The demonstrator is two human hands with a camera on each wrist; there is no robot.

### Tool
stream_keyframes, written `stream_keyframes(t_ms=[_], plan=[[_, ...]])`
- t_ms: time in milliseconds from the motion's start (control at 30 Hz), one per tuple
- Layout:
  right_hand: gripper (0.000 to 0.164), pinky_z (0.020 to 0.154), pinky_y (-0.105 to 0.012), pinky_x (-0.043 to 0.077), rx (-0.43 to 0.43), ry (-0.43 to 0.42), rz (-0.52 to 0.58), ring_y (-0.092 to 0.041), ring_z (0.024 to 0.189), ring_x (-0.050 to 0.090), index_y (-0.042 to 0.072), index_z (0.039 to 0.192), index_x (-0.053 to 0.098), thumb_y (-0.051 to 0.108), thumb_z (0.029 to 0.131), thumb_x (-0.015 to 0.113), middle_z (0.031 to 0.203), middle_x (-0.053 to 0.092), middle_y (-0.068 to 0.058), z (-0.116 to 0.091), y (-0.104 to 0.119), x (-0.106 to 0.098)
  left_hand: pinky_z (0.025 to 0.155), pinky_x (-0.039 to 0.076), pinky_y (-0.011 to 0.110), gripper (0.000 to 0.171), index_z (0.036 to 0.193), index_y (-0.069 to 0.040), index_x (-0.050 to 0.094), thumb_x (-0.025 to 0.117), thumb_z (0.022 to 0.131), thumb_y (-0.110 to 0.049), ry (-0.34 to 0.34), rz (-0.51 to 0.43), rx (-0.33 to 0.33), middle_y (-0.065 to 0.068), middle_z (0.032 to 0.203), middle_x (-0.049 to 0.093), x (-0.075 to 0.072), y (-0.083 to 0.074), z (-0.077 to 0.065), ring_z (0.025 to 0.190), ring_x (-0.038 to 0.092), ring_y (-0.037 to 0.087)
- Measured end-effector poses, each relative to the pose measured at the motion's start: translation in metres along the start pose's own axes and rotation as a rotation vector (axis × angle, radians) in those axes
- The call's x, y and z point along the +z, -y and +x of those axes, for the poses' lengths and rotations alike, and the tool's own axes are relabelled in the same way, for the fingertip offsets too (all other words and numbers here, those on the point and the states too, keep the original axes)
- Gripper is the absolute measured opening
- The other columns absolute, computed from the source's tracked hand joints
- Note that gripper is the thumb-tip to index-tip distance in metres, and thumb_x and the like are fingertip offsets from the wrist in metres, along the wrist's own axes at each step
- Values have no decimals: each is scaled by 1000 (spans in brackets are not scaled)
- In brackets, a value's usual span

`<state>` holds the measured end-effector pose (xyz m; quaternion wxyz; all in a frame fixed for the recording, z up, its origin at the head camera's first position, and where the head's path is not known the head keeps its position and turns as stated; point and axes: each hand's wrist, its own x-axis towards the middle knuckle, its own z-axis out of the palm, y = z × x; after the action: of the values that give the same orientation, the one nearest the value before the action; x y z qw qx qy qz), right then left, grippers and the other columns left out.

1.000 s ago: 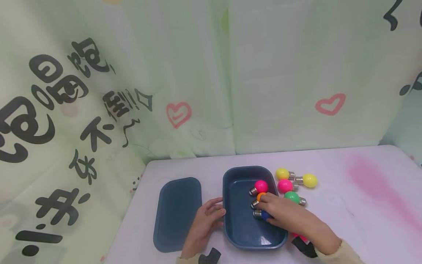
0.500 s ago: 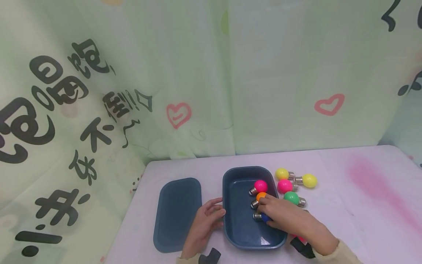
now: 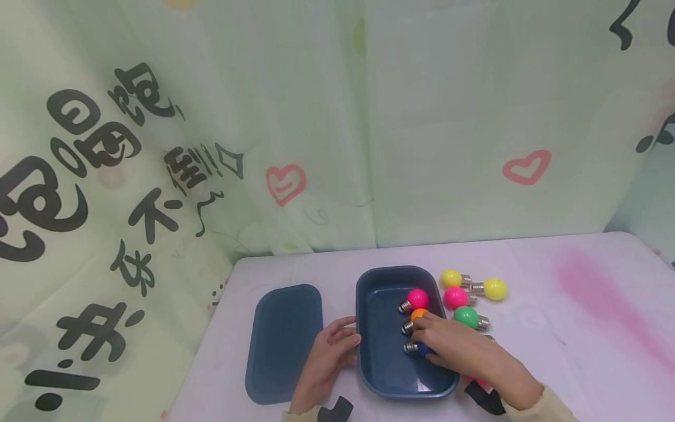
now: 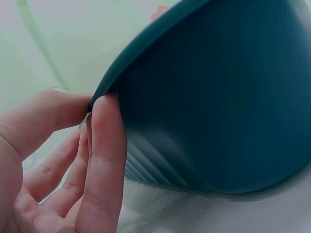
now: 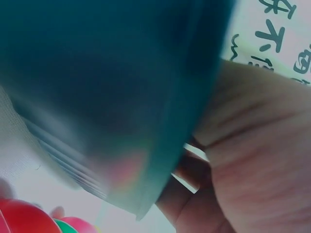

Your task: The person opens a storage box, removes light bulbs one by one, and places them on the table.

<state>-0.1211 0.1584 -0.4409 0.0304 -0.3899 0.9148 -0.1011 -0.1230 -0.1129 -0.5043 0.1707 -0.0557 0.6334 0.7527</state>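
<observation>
A dark blue plastic box (image 3: 364, 369) stands on the table with a pink bulb (image 3: 418, 298) and an orange bulb (image 3: 419, 315) lying inside along its right wall. My right hand (image 3: 456, 344) reaches over that wall and grips a blue light bulb (image 3: 424, 349), its metal screw base pointing left, low in the box. Fingers partly cover the orange and blue bulbs. In the right wrist view the box wall hides the fingertips. At the left rim, my left hand (image 3: 333, 346) pinches the edge between thumb and index finger (image 4: 104, 141).
Right of the box lie two yellow bulbs (image 3: 495, 289), a pink bulb (image 3: 456, 298) and a green bulb (image 3: 466, 316). A red bulb (image 5: 26, 218) shows by the box's outer wall in the right wrist view. The flat blue lid (image 3: 285, 340) lies left of the box.
My right hand has shifted slightly toward the near side with the blue bulb, baring more of the orange one. The left hand stays put.
</observation>
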Motion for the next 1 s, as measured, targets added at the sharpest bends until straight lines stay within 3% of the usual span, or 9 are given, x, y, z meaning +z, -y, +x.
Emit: stream_keyframes(t_ms=[500,700,1000], plan=[[37,77,-29,59,-21,-58,32,-19,101,58,7,108,73,12,74,87,105,63,-2,-8,5,-19,68,53,27,49,134,-7,58,74,89,-16,-6,-9,-8,5,104,67,1,1,0,89,62,14],[38,77,-30,59,-1,-96,41,-22,102,60,7,109,72,13,74,87,107,64,-4,-12,4,-29,68,53,27,49,134,-8,58,74,89,-17,-6,-9,-12,5,105,67,0,0,0,89,62,14],[41,78,-35,59,65,-86,57,-25,104,61,7,112,72,12,74,86,113,63,-7,-20,2,-44,68,53,26,48,134,-7,57,73,90,-16,3,-16,-6,5,105,67,0,1,0,88,62,14]])
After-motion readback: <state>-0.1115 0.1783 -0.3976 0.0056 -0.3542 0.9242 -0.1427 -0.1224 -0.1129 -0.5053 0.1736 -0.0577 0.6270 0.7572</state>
